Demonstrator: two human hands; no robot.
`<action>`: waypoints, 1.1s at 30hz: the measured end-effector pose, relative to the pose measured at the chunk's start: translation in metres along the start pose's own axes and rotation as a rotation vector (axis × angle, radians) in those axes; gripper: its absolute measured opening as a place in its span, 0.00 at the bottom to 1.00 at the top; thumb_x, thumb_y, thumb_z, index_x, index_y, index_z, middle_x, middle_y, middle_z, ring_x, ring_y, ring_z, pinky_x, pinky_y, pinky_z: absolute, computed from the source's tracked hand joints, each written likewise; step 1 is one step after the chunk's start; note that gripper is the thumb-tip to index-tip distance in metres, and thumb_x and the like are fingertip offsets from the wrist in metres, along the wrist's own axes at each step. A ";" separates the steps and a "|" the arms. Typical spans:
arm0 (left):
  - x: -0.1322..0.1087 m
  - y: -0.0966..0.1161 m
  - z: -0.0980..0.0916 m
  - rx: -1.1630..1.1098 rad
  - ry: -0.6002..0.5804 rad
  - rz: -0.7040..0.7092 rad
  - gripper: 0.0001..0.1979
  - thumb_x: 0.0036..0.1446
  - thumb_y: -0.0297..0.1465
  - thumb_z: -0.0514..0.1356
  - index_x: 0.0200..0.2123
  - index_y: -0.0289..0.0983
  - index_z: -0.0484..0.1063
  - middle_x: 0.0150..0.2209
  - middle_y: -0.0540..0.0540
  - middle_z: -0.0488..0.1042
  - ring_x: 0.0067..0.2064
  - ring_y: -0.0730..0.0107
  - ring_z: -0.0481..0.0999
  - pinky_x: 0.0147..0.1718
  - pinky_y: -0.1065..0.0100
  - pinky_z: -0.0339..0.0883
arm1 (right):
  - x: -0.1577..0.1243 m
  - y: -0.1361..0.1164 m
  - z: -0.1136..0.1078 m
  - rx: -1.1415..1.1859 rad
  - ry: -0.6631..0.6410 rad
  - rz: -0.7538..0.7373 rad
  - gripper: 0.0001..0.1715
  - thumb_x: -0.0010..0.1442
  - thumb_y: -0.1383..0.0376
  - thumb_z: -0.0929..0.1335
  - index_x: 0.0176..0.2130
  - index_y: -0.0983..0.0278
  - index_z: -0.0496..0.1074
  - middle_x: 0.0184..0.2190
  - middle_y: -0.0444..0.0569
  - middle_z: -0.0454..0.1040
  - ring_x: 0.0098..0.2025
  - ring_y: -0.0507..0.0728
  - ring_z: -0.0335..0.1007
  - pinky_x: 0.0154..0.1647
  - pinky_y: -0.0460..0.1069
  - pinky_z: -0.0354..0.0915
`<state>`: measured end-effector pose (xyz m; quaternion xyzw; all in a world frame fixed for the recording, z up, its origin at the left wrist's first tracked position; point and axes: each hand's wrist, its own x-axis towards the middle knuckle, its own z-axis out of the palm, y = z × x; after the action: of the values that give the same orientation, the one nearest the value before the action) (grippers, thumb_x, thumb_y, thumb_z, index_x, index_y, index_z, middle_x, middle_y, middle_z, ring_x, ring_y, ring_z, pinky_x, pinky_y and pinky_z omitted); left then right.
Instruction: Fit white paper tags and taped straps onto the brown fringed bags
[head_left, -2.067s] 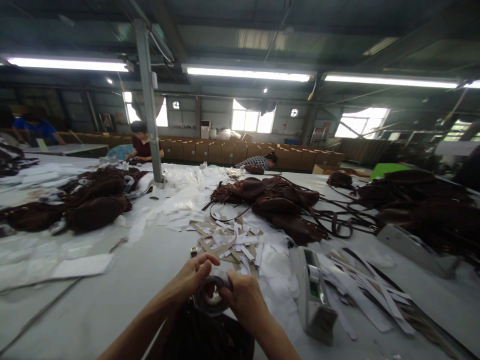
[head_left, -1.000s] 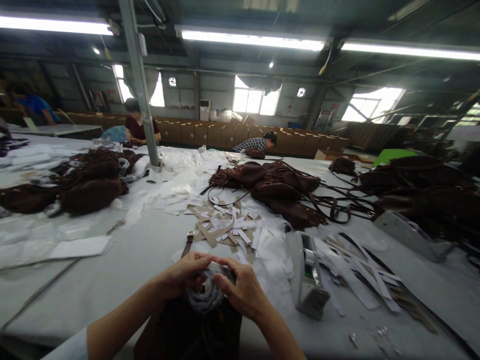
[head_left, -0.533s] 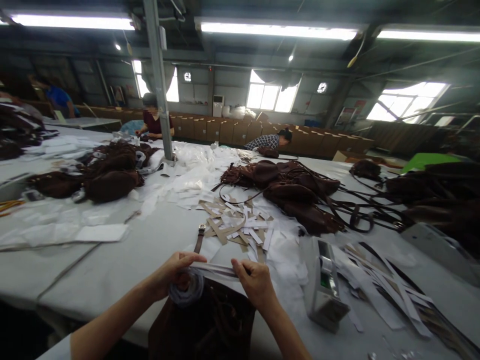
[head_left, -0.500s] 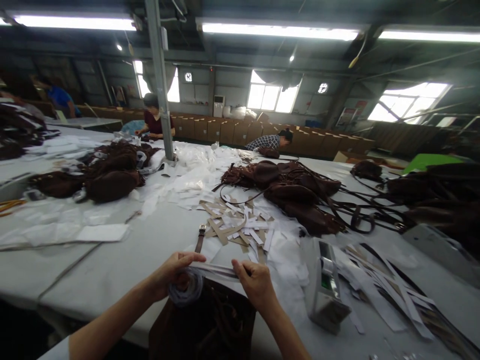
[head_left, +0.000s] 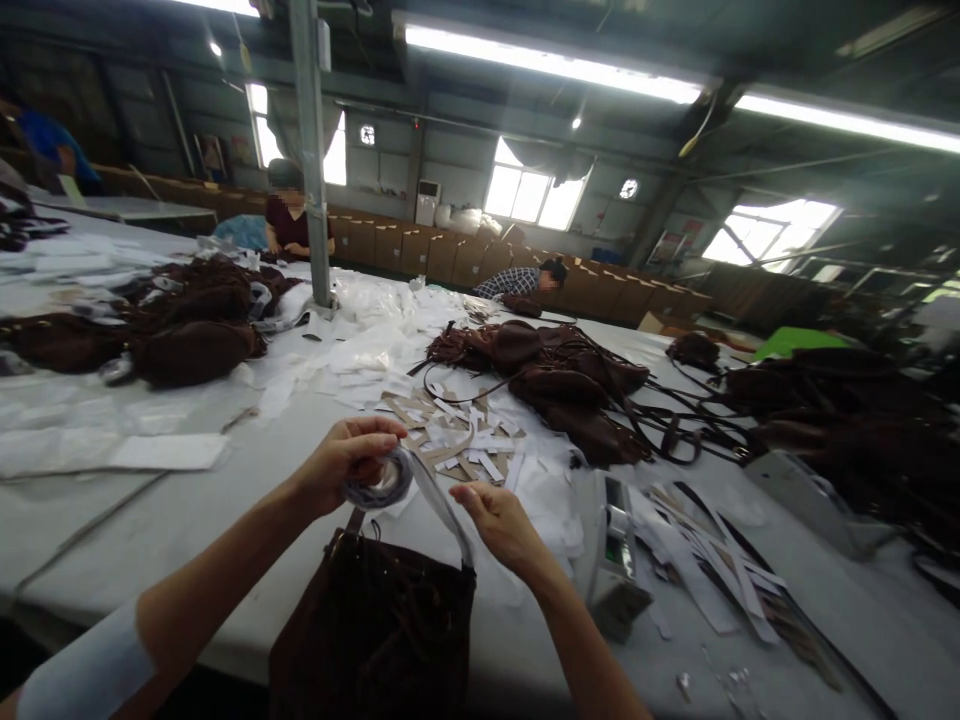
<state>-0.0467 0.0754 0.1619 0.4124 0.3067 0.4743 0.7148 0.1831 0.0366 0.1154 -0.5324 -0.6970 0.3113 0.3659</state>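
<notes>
My left hand [head_left: 346, 462] is closed on a roll of translucent plastic strip [head_left: 382, 490], held above a dark brown bag [head_left: 367, 630]. A loose length of the strip [head_left: 439, 500] runs from the roll down to the bag's upper right corner. At that length, my right hand [head_left: 499, 515] is closed, thumb and finger pinched at the strip's edge. The bag stands upright at the table's near edge, with dark cords across its front. A short brown strap piece shows below the roll, partly hidden.
Brown bags [head_left: 547, 370] with long straps lie beyond my hands, and more [head_left: 195, 350] are piled at left. Paper and card strips [head_left: 480, 450] lie scattered ahead. A grey tape dispenser [head_left: 615, 560] stands at right. A metal post [head_left: 315, 200] rises from the table; people work beyond.
Both hands have risen away from me, the roll with them. The strip, stretched level between my hands before, now slopes down to the bag. More of the bag shows. The camera view has tilted.
</notes>
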 end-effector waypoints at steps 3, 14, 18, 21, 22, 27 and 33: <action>0.007 0.004 0.018 0.054 -0.100 -0.026 0.08 0.42 0.28 0.67 0.29 0.31 0.75 0.13 0.56 0.60 0.12 0.86 0.49 0.13 0.79 0.40 | 0.011 -0.015 -0.011 0.055 0.002 -0.065 0.33 0.64 0.44 0.54 0.45 0.63 0.73 0.40 0.51 0.75 0.42 0.58 0.70 0.42 0.50 0.63; 0.010 -0.036 0.037 -0.202 0.078 0.046 0.17 0.46 0.34 0.66 0.39 0.34 0.71 0.10 0.62 0.54 0.12 0.85 0.48 0.12 0.81 0.43 | 0.001 -0.023 0.029 0.065 0.056 -0.106 0.39 0.54 0.33 0.52 0.26 0.63 0.64 0.20 0.42 0.62 0.23 0.51 0.57 0.24 0.46 0.54; 0.011 -0.053 0.044 -0.277 0.223 0.140 0.18 0.46 0.37 0.66 0.38 0.39 0.66 0.11 0.63 0.55 0.12 0.85 0.48 0.12 0.82 0.43 | 0.001 -0.024 0.029 -0.014 0.083 -0.067 0.28 0.59 0.42 0.60 0.29 0.63 0.66 0.22 0.43 0.67 0.24 0.52 0.61 0.25 0.45 0.55; 0.015 -0.058 0.036 -0.045 0.129 0.155 0.18 0.49 0.41 0.63 0.41 0.40 0.65 0.14 0.61 0.60 0.13 0.82 0.53 0.13 0.80 0.46 | -0.005 -0.017 0.025 -0.233 0.059 -0.041 0.21 0.63 0.50 0.60 0.32 0.63 0.68 0.23 0.45 0.71 0.25 0.54 0.66 0.25 0.46 0.55; 0.017 -0.057 0.030 0.083 0.074 0.142 0.19 0.51 0.43 0.61 0.42 0.39 0.66 0.15 0.58 0.63 0.14 0.80 0.57 0.14 0.79 0.49 | -0.007 -0.014 0.024 -0.349 0.038 -0.035 0.18 0.62 0.52 0.61 0.33 0.63 0.68 0.24 0.46 0.73 0.26 0.55 0.68 0.26 0.47 0.55; 0.012 -0.041 0.008 0.688 -0.202 0.057 0.20 0.51 0.42 0.62 0.43 0.36 0.74 0.21 0.51 0.70 0.22 0.72 0.66 0.21 0.75 0.54 | -0.016 -0.009 0.027 -0.726 -0.140 -0.090 0.10 0.58 0.59 0.68 0.38 0.62 0.71 0.29 0.49 0.78 0.31 0.60 0.74 0.29 0.48 0.55; -0.006 -0.049 0.014 0.734 -0.302 0.010 0.18 0.52 0.40 0.62 0.43 0.36 0.74 0.24 0.50 0.71 0.23 0.73 0.65 0.22 0.75 0.54 | -0.022 -0.014 0.033 -0.582 -0.152 -0.134 0.14 0.57 0.56 0.70 0.39 0.62 0.72 0.34 0.49 0.79 0.37 0.60 0.75 0.34 0.49 0.57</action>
<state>-0.0166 0.0555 0.1259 0.7071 0.3454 0.2705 0.5546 0.1520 0.0108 0.1052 -0.5428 -0.8158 0.1129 0.1646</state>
